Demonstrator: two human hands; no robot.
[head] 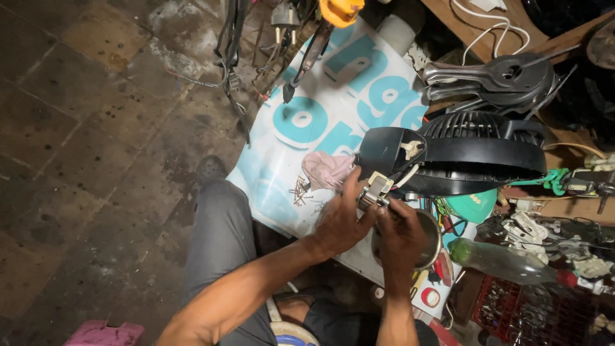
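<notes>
Bare metal glints between the two hands: a small motor block, laminated steel with a pale frame, sits just in front of the open black base of a table fan. The left hand pinches it from the side, thumb up against the frame; the right hand is closed around its lower end, though I cannot tell whether those fingers hold a tool. A white lead runs from the block into the base, and too hard a pull on the block could tear it loose. Just below the hands stands a round steel bowl; a slip could drop the part into it. Left of the hands, loose screws lie on the printed white and blue sheet beside a pink rag, and a brushing wrist could scatter them onto the dark floor.
</notes>
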